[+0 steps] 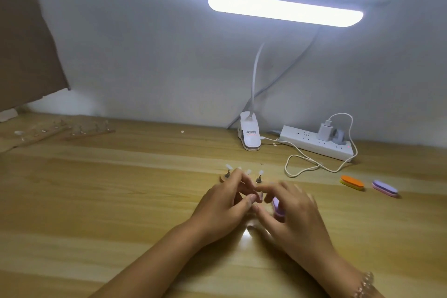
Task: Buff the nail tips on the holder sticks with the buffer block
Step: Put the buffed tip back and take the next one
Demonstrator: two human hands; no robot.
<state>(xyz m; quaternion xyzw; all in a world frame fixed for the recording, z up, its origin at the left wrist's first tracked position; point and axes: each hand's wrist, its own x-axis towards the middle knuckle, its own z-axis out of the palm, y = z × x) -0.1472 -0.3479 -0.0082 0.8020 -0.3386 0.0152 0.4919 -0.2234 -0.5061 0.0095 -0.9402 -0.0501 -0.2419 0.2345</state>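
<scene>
Both forearms reach in from below, and the hands meet low over the worktop [121,189]. The left hand [225,203] is curled, thumb and forefinger pinching a pale tip [260,195]. The right hand [295,210] grips the purple buffer [276,205] in curled fingers, just beside that tip; contact is blurred. More sticks [258,178] stand just beyond the left fingers. The lamp clip [250,134] bears a label too small to read.
</scene>
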